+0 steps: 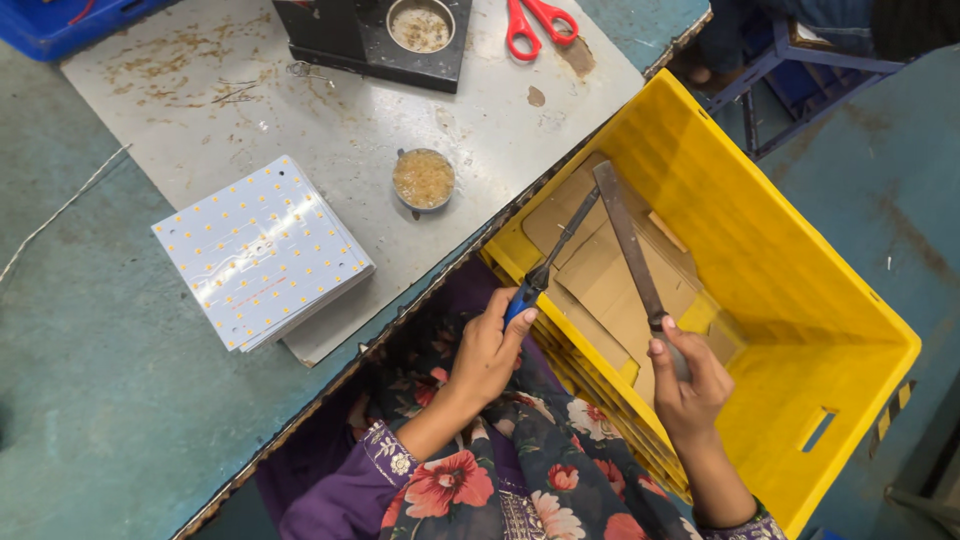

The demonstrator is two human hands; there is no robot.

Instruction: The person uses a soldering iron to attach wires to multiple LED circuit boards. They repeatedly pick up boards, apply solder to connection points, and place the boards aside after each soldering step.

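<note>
Hands hover over the yellow crate (790,270): left hand (487,352) grips a blue-handled tool (553,258), right hand (688,378) clasps a metal strip (627,240), apparently mid-scrape.

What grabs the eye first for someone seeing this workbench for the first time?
The big yellow crate at right, lined with cardboard, stands out most. Over it the left hand holds blue-handled pliers and the right hand a flat metal strip. On the table at left lies a stack of white square boards dotted yellow.

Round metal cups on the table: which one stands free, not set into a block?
The small cup near the table edge; the other cup sits sunk in the black block.
</note>
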